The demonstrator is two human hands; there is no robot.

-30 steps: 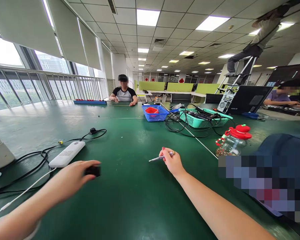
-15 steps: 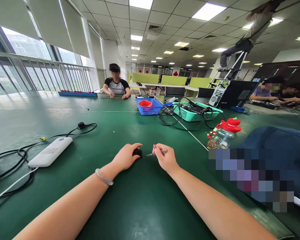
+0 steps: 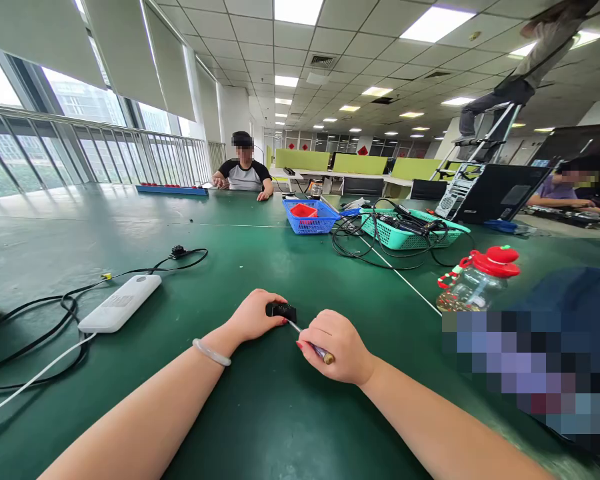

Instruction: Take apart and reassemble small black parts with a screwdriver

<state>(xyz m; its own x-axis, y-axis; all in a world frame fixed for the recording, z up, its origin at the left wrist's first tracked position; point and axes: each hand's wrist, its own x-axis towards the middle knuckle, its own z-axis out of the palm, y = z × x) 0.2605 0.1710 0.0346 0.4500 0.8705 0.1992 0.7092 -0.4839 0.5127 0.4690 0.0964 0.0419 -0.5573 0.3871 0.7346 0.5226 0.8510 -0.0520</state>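
Little black block [image 3: 283, 311] is pinched by the left hand [image 3: 253, 314], and a skinny screwdriver [image 3: 323, 355] is gripped in the right hand [image 3: 336, 344], tip right beside the left thumb.

Screwdriver [image 3: 323, 353] seemingly against small black block [image 3: 283, 311]

- illumination: bright; daylight enters through the windows [image 3: 85, 100] at left; ceiling lamps [image 3: 437, 25] light the room from above.
- glare: lamps near white; pale sheen on the far left of the table [image 3: 280, 413].
- shadows: soft-edged, beside the white cable [image 3: 40, 377].
- distortion: wide-angle; blinds [image 3: 165, 73] slant strongly near the edge.
- clarity: black block [image 3: 281, 311] too small for fine detail; dark blue cloth [image 3: 575, 287] blurred, pixel blocks below.
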